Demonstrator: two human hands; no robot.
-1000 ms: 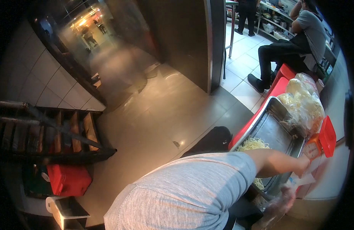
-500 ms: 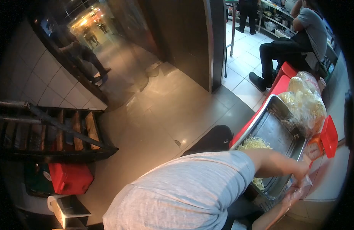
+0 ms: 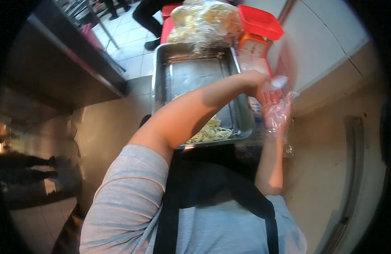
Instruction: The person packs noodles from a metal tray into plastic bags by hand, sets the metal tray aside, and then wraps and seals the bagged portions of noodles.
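Note:
My left arm reaches across a metal tray (image 3: 245, 114) holding pale, thin noodle-like strands (image 3: 212, 130). Beyond the tray's right side, my left hand (image 3: 258, 84) is bent down at a clear plastic bag (image 3: 284, 115), its fingers partly hidden and closed on the film. Just below it, my right hand (image 3: 275, 111) is palm up inside the clear plastic, fingers stretched out. The bag's loose film hangs around the right wrist.
Filled clear bags (image 3: 206, 21) lie beyond the tray, over red plastic (image 3: 167, 29). An orange dial scale (image 3: 252, 45) with a red pan (image 3: 261, 21) stands by the tiled wall (image 3: 326, 42). A seated person's leg (image 3: 145, 19) shows behind.
My view has swung right and down, bringing the tray towards the middle. The right hand, mostly hidden before, now shows in the plastic. Both hands stay close together.

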